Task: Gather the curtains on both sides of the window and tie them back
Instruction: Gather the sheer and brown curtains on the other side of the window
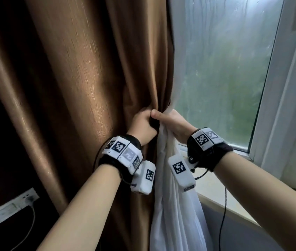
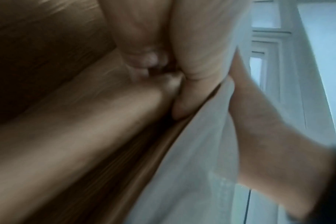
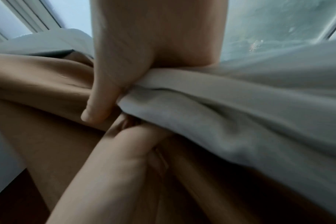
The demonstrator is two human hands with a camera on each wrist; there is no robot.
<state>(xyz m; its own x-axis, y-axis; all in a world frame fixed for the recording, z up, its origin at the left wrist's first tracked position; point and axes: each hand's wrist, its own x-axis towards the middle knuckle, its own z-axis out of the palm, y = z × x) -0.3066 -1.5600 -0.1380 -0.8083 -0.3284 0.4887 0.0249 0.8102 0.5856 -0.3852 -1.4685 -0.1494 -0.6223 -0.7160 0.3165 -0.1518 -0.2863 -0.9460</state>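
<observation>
A heavy brown curtain (image 1: 82,84) hangs at the left of the window, with a white sheer curtain (image 1: 172,205) bunched along its right edge. My left hand (image 1: 142,124) grips a fold of the brown curtain (image 2: 86,106), fingers curled into the cloth. Right beside it, touching, my right hand (image 1: 170,122) holds the gathered sheer curtain (image 3: 211,121) with its thumb pressed against the brown curtain (image 3: 38,91). In the right wrist view the right hand (image 3: 144,60) clamps the white cloth and the left hand (image 3: 125,151) lies just below it.
The window pane (image 1: 225,78) and its white frame (image 1: 279,105) stand to the right, with a stone sill (image 1: 225,200) below. A white power strip (image 1: 7,209) with a cable is on the dark wall at lower left. A black cable (image 1: 223,214) hangs from my right wrist.
</observation>
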